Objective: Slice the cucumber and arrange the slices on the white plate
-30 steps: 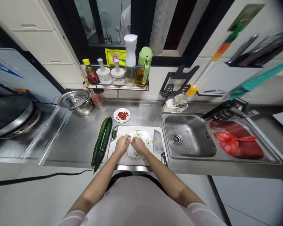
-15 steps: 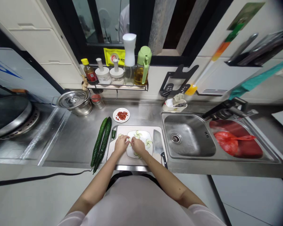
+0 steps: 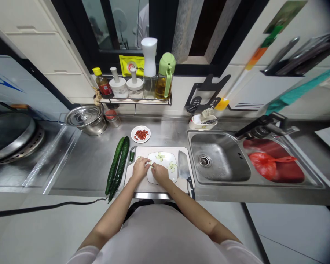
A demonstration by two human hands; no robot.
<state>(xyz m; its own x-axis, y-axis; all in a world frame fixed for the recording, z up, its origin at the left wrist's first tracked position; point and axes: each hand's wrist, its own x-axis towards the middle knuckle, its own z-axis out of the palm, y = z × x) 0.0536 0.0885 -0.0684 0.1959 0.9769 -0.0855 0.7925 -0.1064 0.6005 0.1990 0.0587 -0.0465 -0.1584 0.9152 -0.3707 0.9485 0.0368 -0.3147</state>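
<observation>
A white plate [image 3: 169, 158] lies on the pale cutting board [image 3: 140, 187], with thin cucumber slices [image 3: 160, 157] set out on it in pinwheel shapes. My left hand [image 3: 141, 168] reaches over the plate's left edge, its fingertips pinched on a small pale-green slice. Close by, my right hand [image 3: 160, 173] is closed over the plate, thumb and finger at the same group of slices. My fingers hide part of that group. A kitchen knife [image 3: 184, 164] rests along the board's right side, and a short cucumber piece [image 3: 132, 156] sits at its upper left.
Two whole cucumbers [image 3: 122, 161] lie left of the board. Behind it stands a small dish [image 3: 133, 138] of chopped red bits. A double sink [image 3: 220, 176] with a red plastic bag [image 3: 262, 165] is at right; a lidded pot [image 3: 92, 126] stands at back left.
Both hands stay at the left part of the plate with only slight finger movement. My right hand has lowered a little. The whole view has shifted slightly.
</observation>
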